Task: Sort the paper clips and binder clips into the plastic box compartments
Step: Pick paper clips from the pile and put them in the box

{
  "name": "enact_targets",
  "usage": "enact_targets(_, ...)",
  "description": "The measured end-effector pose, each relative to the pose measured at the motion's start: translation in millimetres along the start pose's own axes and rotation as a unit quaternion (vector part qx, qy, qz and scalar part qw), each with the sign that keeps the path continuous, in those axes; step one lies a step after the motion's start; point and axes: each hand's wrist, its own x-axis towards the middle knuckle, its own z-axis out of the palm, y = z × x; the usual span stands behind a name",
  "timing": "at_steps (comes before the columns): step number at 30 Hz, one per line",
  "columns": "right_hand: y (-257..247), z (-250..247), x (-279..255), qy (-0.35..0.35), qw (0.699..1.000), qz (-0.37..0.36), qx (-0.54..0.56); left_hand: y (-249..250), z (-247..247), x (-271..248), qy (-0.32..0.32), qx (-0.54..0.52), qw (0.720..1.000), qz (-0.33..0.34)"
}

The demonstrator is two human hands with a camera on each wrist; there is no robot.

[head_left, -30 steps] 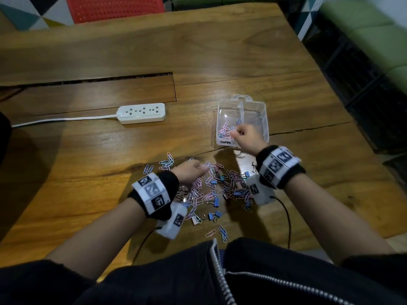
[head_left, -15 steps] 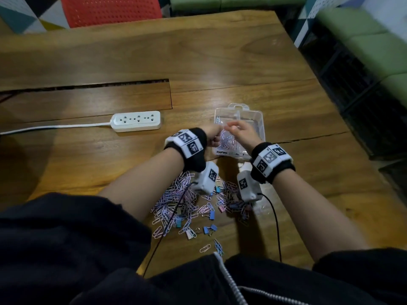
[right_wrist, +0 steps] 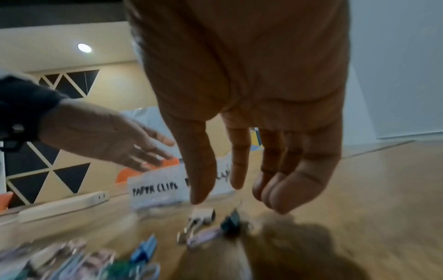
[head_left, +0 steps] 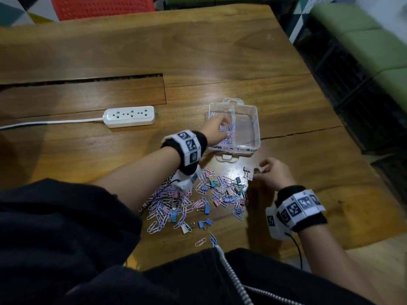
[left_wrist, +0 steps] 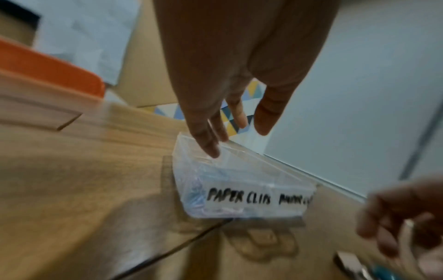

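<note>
A clear plastic box [head_left: 257,128] with two compartments stands on the wooden table; its front wall [left_wrist: 251,197] reads "PAPER CLIPS" on the left. Pink and blue paper clips [head_left: 228,137] lie in the left compartment, and the right one looks bare. My left hand [head_left: 222,128] hovers over the left compartment with straight fingers [left_wrist: 210,149] and holds nothing. My right hand [head_left: 258,171] hangs open just above a white binder clip [right_wrist: 203,214] on the table in front of the box. A mixed pile of clips [head_left: 187,201] lies nearer me.
A white power strip [head_left: 130,116] with its cable lies left of the box. A long slot [head_left: 88,79] cuts the tabletop at the back left. The table's right edge [head_left: 330,111] drops to a dark floor. A black cable [head_left: 297,249] trails from my right wrist.
My left hand went from the pile to the box and its fingers are now spread over the left compartment. My right hand left the box and came down beside the pile.
</note>
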Motion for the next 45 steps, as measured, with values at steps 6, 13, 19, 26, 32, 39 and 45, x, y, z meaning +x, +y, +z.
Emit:
enact_targets(6,13,26,-5,0.042,0.996,-0.071,-0.038,-38,18,-35,-0.145,0.249,0.957,0.032)
enact_targets(13,23,30,-6,0.046,0.994,-0.094,-0.031,-76,30,-65,-0.116,0.376,0.915,0.094)
enact_targets(19,27,20,-6,0.098,0.992,-0.077,-0.007,-79,27,-70,-0.088,0.25,0.964,0.003)
enact_targets(26,24,32,-22,0.106,0.972,-0.159,-0.135,-74,23,-66,-0.08,0.188,0.977,-0.062)
enact_targets(32,24,36,-23,0.039,0.979,-0.176,-0.092,-79,20,-71,-0.065,-0.182,0.965,-0.175)
enact_targets(39,29,33,-18,0.038,0.981,-0.163,-0.097,-81,24,-77,-0.061,0.013,0.992,-0.113)
enact_targets(45,35,25,-14,0.062,0.981,-0.176,-0.044,-82,30,-83,-0.067,0.197,0.976,-0.057)
